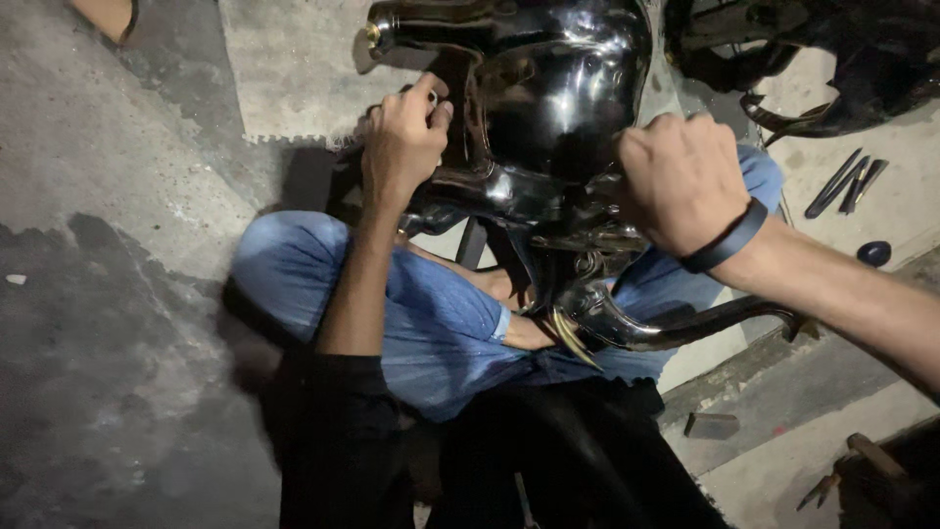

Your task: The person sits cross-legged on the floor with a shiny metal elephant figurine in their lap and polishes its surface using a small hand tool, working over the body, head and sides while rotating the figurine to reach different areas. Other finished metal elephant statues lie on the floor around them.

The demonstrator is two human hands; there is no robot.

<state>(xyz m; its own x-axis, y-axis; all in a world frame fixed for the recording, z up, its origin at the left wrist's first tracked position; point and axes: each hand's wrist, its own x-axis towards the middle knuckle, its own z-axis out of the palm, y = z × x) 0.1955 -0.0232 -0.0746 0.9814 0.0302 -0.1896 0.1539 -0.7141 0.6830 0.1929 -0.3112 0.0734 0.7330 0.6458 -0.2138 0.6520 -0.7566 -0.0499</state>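
Both hands [401, 137] [682, 181] on glossy black casing [548, 88]

The big black part [548, 98] across the lap looks like glossy metal or plastic, smooth enough to throw bright highlights; which of the two cannot be told. Its curved arm [685, 328] below shines like polished metal. The jeans [431, 323] are soft blue denim, the wristband [729, 238] matt dark rubber or plastic. The floor [127, 196] is rough, stained grey concrete, and the mat [294, 69] on it looks coarse and dull.
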